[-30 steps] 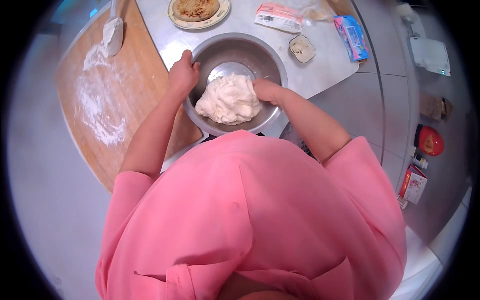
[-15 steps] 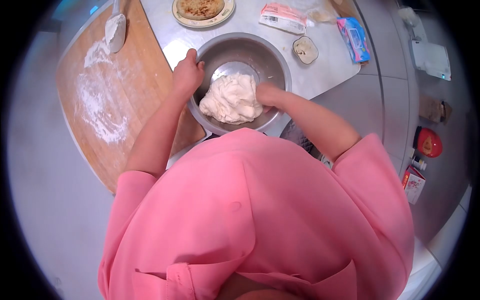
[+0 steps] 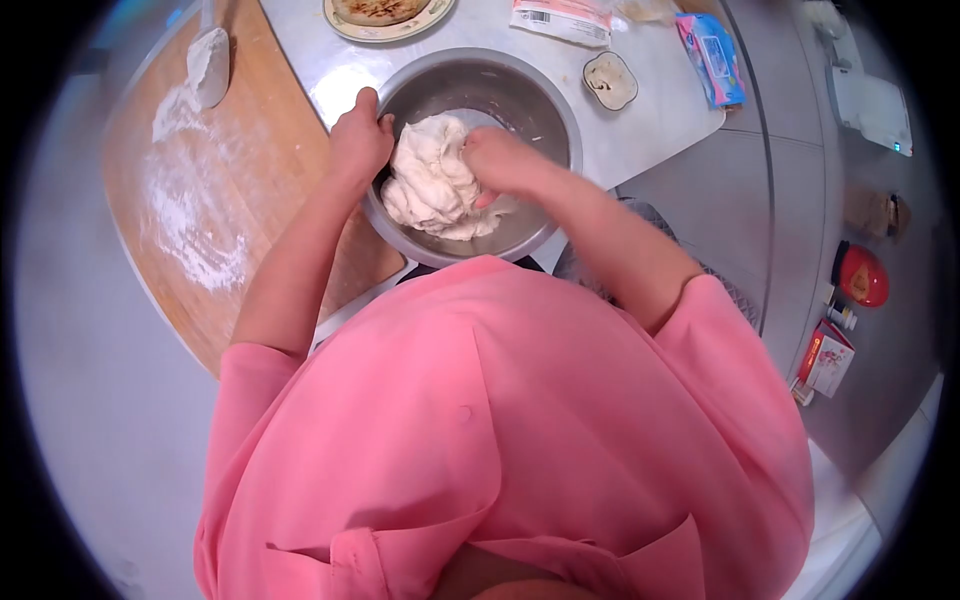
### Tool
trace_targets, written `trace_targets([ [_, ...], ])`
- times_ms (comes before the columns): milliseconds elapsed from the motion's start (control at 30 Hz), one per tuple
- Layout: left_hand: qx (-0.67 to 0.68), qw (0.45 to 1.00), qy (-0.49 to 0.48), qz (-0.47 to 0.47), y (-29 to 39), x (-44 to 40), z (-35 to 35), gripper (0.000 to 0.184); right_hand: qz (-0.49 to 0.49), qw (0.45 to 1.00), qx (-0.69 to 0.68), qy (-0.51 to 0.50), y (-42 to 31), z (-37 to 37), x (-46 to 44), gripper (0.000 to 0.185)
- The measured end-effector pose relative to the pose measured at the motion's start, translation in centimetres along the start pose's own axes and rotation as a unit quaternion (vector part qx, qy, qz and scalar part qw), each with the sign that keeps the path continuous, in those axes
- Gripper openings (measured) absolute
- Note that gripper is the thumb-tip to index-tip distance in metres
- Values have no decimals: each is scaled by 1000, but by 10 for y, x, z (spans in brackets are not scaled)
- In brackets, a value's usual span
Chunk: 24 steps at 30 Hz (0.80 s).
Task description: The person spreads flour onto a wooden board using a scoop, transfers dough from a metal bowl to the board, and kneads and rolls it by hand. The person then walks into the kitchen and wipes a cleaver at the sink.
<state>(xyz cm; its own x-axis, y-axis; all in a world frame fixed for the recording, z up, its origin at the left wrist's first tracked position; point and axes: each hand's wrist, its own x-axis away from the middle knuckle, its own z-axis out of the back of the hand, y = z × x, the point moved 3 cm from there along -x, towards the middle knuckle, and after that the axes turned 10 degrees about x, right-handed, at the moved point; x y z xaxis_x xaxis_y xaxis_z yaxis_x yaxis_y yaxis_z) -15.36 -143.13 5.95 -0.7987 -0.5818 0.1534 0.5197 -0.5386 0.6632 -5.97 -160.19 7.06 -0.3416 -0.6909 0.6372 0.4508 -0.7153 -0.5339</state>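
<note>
A soft white lump of dough (image 3: pixel 430 180) lies in a wide metal mixing bowl (image 3: pixel 548 110), against its left wall. My left hand (image 3: pixel 362 137) grips the bowl's left rim, with the thumb up and the fingers closed over the edge. Inside the bowl, my right hand (image 3: pixel 493 163) presses into the right side of the dough, its fingers curled into it. The fingertips of that hand are partly hidden by the dough.
Left of the bowl is a wooden board (image 3: pixel 290 140) dusted with flour (image 3: pixel 190 220), bearing a scoop of flour (image 3: pixel 208 68). Behind stand a plate (image 3: pixel 390 32) with a browned flatbread (image 3: pixel 378 8), a small dish (image 3: pixel 610 82), a white-and-pink packet (image 3: pixel 560 20) and a wipes pack (image 3: pixel 712 58).
My right hand has moved left from the bowl's right side into the dough, pushing it leftward and bunching it up. The left hand stays on the rim. The whole view has shifted slightly.
</note>
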Motion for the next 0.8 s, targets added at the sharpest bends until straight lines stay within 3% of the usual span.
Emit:
trace_targets([
  [100, -13, 1000, -10, -2, -3, -1, -1, 25, 92, 972, 189, -103, -5, 28, -3, 30],
  [167, -22, 1000, -13, -6, -2, -1, 0, 25, 55, 956, 283, -59, -2, 47, -1, 30],
  [300, -22, 999, -25, 8, 6, 1, 6, 25, 2, 956, 293, 16, 48, 15, -7, 24],
  [367, -16, 999, -25, 15, 2, 2, 5, 25, -15, 948, 317, -11, 47, -4, 5, 20],
  [433, 10, 1000, -2, -1, 0, 2, 1, 25, -55, 968, 244, -11, 47, -23, 18, 20],
  [667, 28, 999, 0, 28, 4, 7, 4, 23, -70, 981, 182, 2, 39, -32, 28, 23],
  [733, 49, 998, 19, 18, 1, 6, 2, 23, -129, 986, -97, -40, 37, -26, 34, 26],
  [767, 50, 998, 19, 20, 0, 5, 2, 23, -129, 986, -95, -41, 42, -32, 28, 26],
  [800, 50, 998, 22, 10, 0, 4, 2, 23, -179, 966, -185, -30, 58, -48, 18, 27],
])
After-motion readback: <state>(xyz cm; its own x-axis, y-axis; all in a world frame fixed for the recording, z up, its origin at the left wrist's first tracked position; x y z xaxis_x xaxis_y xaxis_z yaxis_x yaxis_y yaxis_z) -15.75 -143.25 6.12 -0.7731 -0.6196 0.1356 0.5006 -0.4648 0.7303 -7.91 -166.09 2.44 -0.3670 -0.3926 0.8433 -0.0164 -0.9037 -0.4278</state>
